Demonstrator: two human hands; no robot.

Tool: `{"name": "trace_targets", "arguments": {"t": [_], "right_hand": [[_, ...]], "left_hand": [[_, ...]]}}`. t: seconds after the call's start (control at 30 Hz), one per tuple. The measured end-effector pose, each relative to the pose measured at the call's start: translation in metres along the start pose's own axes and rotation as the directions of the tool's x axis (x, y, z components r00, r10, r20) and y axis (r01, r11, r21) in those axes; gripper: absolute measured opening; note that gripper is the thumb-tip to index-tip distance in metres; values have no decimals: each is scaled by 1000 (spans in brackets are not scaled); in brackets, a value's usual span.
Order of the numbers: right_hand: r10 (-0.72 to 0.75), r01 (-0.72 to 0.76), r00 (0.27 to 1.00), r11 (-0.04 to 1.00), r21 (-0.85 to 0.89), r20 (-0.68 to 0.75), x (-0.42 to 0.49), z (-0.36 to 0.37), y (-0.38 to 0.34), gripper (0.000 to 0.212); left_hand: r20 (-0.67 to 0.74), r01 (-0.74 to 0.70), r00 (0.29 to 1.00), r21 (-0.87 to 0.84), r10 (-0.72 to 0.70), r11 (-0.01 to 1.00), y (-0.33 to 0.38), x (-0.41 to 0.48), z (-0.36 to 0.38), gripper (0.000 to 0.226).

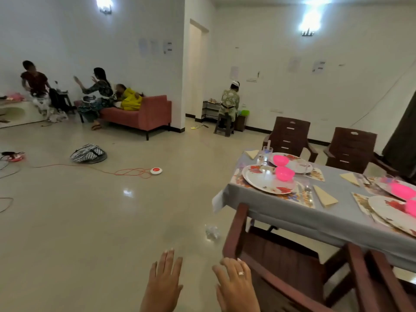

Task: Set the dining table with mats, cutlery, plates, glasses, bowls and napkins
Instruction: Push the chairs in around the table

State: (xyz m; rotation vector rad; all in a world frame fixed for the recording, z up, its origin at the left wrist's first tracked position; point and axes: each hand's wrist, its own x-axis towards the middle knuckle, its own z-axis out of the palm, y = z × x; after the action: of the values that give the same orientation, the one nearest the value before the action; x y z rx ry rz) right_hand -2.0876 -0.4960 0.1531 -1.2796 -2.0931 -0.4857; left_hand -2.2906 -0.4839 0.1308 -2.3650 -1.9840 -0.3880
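Left hand [164,281] noted at 6 o'clock, fingers spread, nothing held. Right hand [236,284] likewise flat, empty, beside chair [238,226]. Table [281,210] at 3 o'clock, laid: plates [261,182], bowls [284,173], napkins [325,195].

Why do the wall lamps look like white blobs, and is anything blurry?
Head view: the wall lamps are overexposed into glare; the floor mirrors one as a bright patch; the people by the sofa look soft and smeared; the plate at the right edge appears stretched.
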Motion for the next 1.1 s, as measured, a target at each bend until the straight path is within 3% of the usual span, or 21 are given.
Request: {"name": "trace_targets", "arguments": {"t": [0.1,0.2,0.3,0.43,0.53,0.77,1.1], "right_hand": [[25,-27,983,1000,12,183,33,49,-33,67],[71,-86,949,996,35,306,69,92,-63,73],[95,-125,924,991,57,371,103,128,-88,74],[101,-153,889,985,82,446,140,168,-102,74],[110,-152,879,987,55,464,167,200,-96,74],[228,-270,874,962,38,430,235,286,-47,78],[345,-342,869,937,-73,354,384,397,122,69]], "left_hand": [[-19,-16,1000,28,17,999,-72,11,-5,107],[-36,-45,998,31,46,999,-135,26,-12,97],[55,-32,998,54,29,998,-186,38,-20,67],[149,-3,989,65,-7,998,-225,73,-21,66],[143,-10,990,15,7,1000,-243,112,-15,65],[162,-127,978,-27,130,991,-261,238,24,63],[191,-349,923,56,333,935,-241,526,65,63]]}}
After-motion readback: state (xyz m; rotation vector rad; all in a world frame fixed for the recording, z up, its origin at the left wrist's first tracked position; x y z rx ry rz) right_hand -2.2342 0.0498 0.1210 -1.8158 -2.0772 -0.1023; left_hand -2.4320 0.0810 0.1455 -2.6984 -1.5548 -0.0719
